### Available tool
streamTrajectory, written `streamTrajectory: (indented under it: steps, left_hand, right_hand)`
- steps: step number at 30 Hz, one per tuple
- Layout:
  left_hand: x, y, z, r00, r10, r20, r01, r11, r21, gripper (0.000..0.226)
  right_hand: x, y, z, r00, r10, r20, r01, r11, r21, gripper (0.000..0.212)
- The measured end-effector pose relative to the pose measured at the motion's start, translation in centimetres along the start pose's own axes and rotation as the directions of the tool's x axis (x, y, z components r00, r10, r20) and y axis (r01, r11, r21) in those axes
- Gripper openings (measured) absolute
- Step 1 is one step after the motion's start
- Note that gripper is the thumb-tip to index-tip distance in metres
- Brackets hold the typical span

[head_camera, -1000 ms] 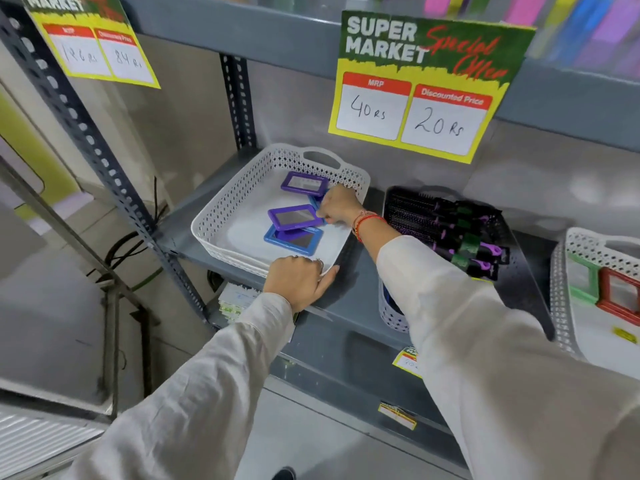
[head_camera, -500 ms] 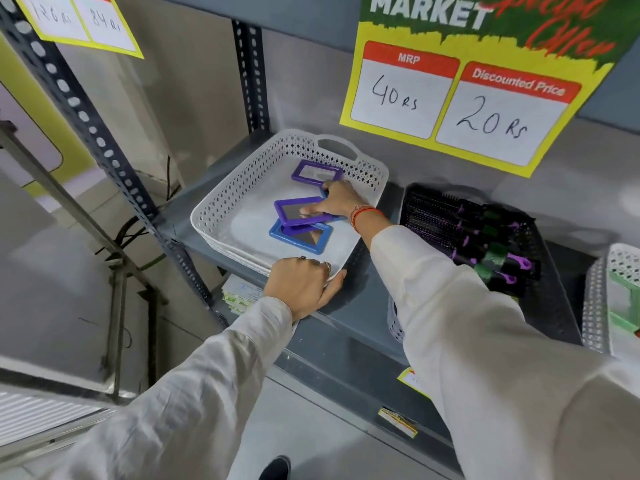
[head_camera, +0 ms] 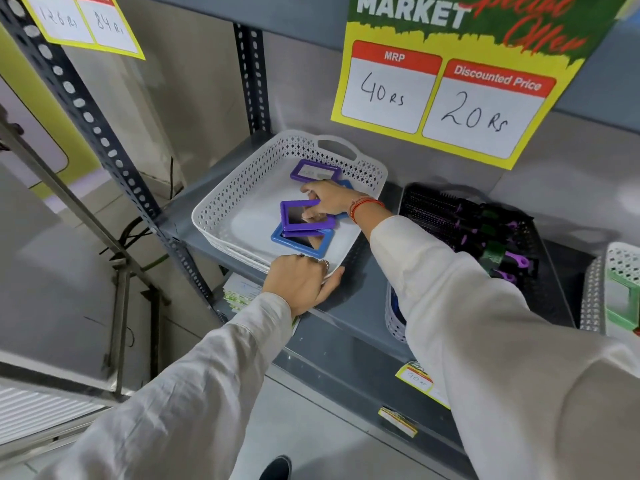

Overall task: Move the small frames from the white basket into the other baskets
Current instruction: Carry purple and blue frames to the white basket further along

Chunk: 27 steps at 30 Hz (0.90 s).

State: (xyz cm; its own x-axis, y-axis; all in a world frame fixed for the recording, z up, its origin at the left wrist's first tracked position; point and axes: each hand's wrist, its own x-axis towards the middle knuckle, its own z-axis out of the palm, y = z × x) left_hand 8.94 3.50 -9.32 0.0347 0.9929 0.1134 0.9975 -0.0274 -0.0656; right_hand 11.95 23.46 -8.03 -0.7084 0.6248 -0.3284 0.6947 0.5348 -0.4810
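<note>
A white lattice basket (head_camera: 239,188) stands on the grey shelf (head_camera: 349,306) and holds several small mirror frames. A purple frame (head_camera: 292,216) lies tilted on top of a blue frame (head_camera: 298,242). My right hand (head_camera: 327,202) reaches into the basket and pinches the right edge of that purple frame. Another purple frame (head_camera: 315,170) lies at the back of the basket, with a blue one partly hidden behind my hand. My left hand (head_camera: 299,284) grips the basket's near rim.
A black basket (head_camera: 540,244) of purple and green hairbrushes stands to the right. Further right a second white basket (head_camera: 595,289) holds a green frame (head_camera: 623,296). A yellow price sign (head_camera: 450,84) hangs above. A perforated shelf post (head_camera: 104,143) rises at the left.
My right hand has moved from the back of the basket to the middle purple frame and taken hold of its edge, tilting it. The left hand has stayed on the rim.
</note>
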Motion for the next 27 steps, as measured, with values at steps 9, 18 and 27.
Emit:
streamTrajectory:
  steps: [9, 18, 27]
  left_hand:
    - [-0.2, 0.0, -0.1, 1.0, -0.007, -0.006, 0.007, 1.0, 0.0, 0.057]
    - [2.2, 2.5, -2.2, 0.977, -0.182, -0.108, 0.113, 0.879, -0.464, 0.047]
    - [6.4, 18.0, -7.1, 0.992, -0.037, -0.121, -0.051, 0.763, -0.644, 0.047]
  right_hand:
    - [-2.0, 0.5, -1.5, 0.973, 0.045, -0.226, -0.005, 0.985, 0.174, 0.039]
    - [-12.0, 5.7, -6.2, 0.813, 0.305, -0.496, -0.009, 0.858, 0.513, 0.018]
    - [-30.5, 13.3, -8.3, 0.499, 0.589, -0.636, -0.173, 0.787, 0.593, 0.026]
